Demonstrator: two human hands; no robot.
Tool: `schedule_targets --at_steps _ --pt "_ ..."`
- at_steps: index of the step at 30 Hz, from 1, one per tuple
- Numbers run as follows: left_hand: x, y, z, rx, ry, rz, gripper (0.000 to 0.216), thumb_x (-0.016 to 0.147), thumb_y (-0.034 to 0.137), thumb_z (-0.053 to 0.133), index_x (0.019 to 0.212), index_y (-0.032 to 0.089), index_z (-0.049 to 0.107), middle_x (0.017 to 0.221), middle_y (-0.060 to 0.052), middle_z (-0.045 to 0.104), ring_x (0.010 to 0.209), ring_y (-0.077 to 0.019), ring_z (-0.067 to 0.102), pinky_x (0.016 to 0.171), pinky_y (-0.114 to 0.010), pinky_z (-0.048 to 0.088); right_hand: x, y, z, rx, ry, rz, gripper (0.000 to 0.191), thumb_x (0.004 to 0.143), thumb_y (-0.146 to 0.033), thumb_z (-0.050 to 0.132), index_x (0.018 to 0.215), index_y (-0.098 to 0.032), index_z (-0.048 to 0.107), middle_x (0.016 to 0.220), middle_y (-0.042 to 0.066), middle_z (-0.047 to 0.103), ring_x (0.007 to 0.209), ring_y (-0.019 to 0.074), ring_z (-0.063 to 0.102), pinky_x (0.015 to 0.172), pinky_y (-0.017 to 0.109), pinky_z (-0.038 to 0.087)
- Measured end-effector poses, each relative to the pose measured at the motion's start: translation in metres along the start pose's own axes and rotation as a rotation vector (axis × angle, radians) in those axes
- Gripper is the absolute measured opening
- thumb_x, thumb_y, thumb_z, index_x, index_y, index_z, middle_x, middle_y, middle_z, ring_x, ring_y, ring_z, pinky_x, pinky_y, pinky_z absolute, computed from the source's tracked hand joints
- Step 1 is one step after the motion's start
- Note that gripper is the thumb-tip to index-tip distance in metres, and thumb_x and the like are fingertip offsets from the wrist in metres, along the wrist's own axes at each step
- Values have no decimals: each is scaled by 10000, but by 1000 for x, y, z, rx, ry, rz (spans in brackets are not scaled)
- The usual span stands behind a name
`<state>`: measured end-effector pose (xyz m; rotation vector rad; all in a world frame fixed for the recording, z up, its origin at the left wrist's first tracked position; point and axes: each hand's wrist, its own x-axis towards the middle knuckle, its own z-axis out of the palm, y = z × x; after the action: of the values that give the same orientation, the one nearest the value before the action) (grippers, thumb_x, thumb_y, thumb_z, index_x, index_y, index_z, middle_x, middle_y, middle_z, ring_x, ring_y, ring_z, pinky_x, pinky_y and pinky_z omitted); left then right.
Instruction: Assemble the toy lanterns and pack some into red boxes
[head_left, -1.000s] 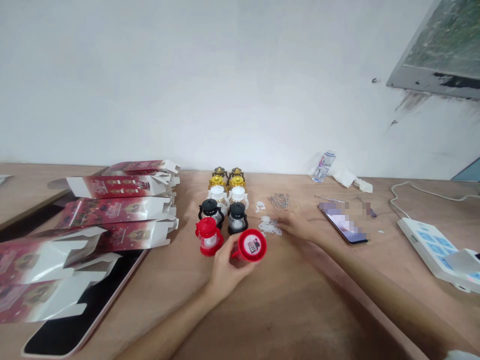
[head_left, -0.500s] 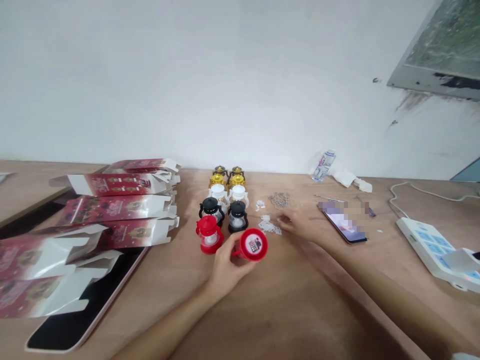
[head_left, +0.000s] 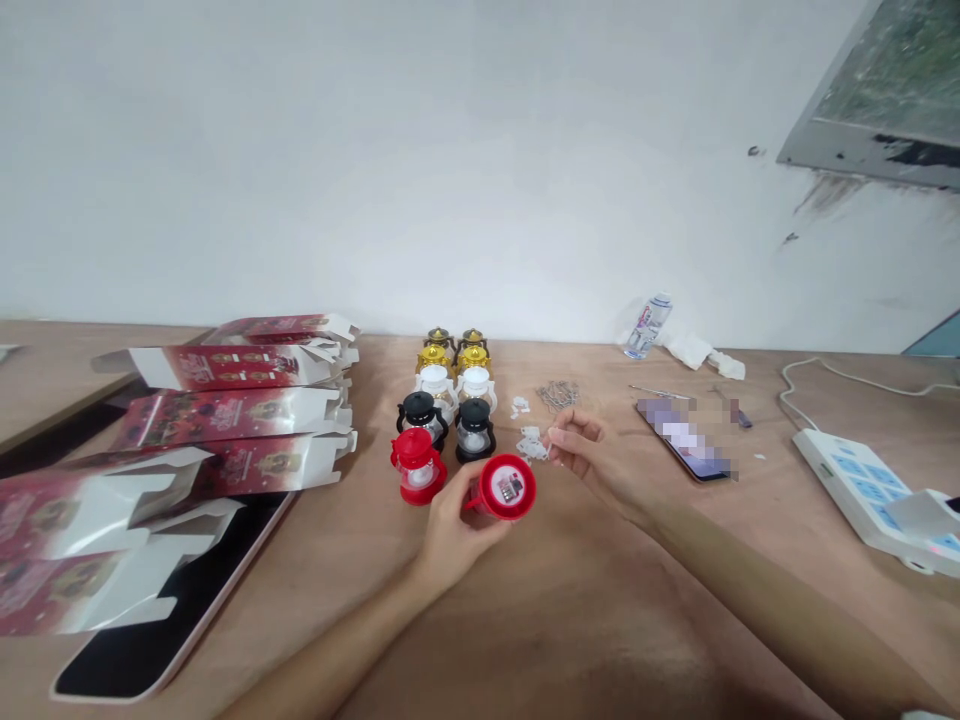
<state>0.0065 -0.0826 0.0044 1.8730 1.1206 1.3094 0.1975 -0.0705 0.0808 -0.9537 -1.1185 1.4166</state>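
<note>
Pale wall (head_left: pixel 450 160) backs the brown table (head_left: pixel 540 600); the left hand (head_left: pixel 454 525) clasps a red lantern (head_left: pixel 508 487), its far end hidden. Rightward, beside white tabs (head_left: pixel 531 444), whether the right hand (head_left: pixel 591 452) pinches anything is unclear.

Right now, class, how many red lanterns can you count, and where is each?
2: the standing red lantern, at the near end of the left column, and the held red lantern, in the left hand.
</note>
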Motion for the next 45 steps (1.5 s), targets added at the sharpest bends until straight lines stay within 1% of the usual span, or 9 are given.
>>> schedule_targets --at_steps 3,7,10,16,20,30,36,41,45 --pt "0 0 0 -4 -5 -5 462 629 222 727 1059 180 564 971 -43 674 833 -181 649 737 -292 556 0 -1 5 -2 8 47 259 604 -318 797 761 -191 634 619 -48 621 532 76 570 532 208 490" --pt "0 1 0 -21 -12 3 460 635 224 731 1059 183 561 971 -39 673 833 -176 649 742 -287 554 -3 -4 11 -126 -77 44 260 617 -360 787 758 -172 677 635 -11 678 548 105 613 572 256 528" --pt "1 1 0 -36 -19 -3 461 640 226 729 1066 182 559 974 -41 673 837 -177 646 750 -292 552 -8 -4 15 -270 -112 -68 230 687 -375 743 787 -179 675 682 2 697 595 114 629 598 259 525" --pt "0 -1 -1 -21 -46 0 473 638 208 718 1084 186 560 987 -43 669 847 -184 637 783 -321 545 -8 -4 20 -668 -257 -447 186 813 -381 630 743 -221 694 869 18 651 809 135 610 757 307 504" --pt "-1 -1 -1 -28 -52 13 458 650 187 711 1084 196 566 985 -35 669 836 -172 640 775 -302 543 -5 -5 20 -762 -293 -468 174 820 -383 620 762 -248 711 838 6 580 780 128 582 713 289 498" --pt "1 3 -2 -46 -70 37 435 662 270 720 1067 188 582 979 -46 679 846 -185 652 756 -297 538 -9 -1 25 -761 -246 -409 172 844 -327 594 758 -209 686 884 30 605 855 159 596 761 319 493" --pt "1 -1 -1 -23 -54 82 492 641 180 729 1105 203 567 995 -27 678 848 -170 651 764 -271 533 -12 1 29 -751 -185 -439 136 833 -279 609 743 -206 681 918 34 631 874 158 613 786 322 502" --pt "1 0 -2 -45 -65 85 464 666 247 730 1102 195 580 1038 -52 671 887 -189 651 786 -298 536 -13 1 26 -749 -224 -446 132 837 -257 605 742 -188 664 974 55 640 930 168 628 827 336 509" --pt "0 -3 -2 -72 -44 73 483 668 242 732 1121 195 571 1050 -53 670 894 -191 653 791 -304 539 -17 6 19 -862 -296 -639 121 881 -224 538 897 -188 652 1096 100 620 1007 173 616 878 338 510"
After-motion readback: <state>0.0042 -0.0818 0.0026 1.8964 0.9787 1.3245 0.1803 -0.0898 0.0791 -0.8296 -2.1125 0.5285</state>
